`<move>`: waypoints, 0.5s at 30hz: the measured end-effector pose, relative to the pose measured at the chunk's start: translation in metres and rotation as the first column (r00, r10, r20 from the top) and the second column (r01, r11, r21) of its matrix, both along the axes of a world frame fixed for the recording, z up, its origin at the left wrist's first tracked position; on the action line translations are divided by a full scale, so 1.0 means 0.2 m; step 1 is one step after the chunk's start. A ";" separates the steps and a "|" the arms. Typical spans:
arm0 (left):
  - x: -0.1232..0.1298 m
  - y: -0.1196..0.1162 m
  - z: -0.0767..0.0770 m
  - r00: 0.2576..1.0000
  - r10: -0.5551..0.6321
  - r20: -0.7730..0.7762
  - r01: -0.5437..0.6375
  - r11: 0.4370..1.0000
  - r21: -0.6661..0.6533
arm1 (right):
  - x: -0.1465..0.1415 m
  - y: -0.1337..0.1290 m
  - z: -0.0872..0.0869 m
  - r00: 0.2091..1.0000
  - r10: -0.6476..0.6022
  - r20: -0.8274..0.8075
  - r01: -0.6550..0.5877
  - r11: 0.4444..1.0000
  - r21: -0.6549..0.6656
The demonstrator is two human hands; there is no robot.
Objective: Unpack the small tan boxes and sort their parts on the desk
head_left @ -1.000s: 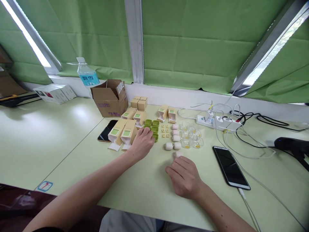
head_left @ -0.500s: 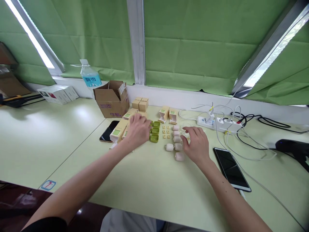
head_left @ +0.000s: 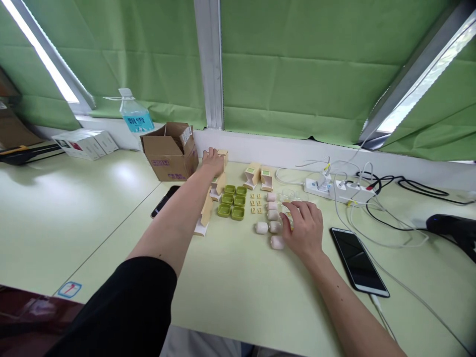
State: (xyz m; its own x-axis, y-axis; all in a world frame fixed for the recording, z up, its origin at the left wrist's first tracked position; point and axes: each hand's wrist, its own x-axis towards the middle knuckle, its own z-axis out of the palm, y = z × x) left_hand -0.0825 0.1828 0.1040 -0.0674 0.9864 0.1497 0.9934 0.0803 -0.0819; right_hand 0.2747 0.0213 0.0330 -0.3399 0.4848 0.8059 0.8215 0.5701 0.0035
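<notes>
My left hand reaches to the back of the table, its fingers bent over a small cardboard box that it mostly hides. Beside it another small cardboard box shows. Nearer me, my left forearm covers part of some open cartons. My right hand rests with thumb and fingers apart, next to a column of pale pink and white rounded pieces. Clear plastic pieces lie behind it, partly hidden. Between the hands are several green square dishes and small yellow pieces in rows.
Two open cartons stand at the back. A brown cardboard box is at the left, a phone under my left arm. To the right lie a power strip with cables and another phone. A water bottle stands behind.
My left hand has moved back from beside the green dishes to the small cardboard boxes, uncovering the left column of dishes. My right hand stays nearly in place.
</notes>
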 end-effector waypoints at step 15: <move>-0.03 0.02 0.01 0.998 -0.057 -0.032 0.059 0.996 0.062 | -0.04 -0.02 0.03 1.000 0.016 0.002 -0.016 0.995 0.094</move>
State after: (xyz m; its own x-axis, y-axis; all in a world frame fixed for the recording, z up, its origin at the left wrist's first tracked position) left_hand -0.0882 0.1874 0.1070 -0.0053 0.9771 0.2129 0.9937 0.0290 -0.1082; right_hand 0.2661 0.0180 0.0385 -0.3478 0.4013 0.8474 0.8122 0.5804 0.0585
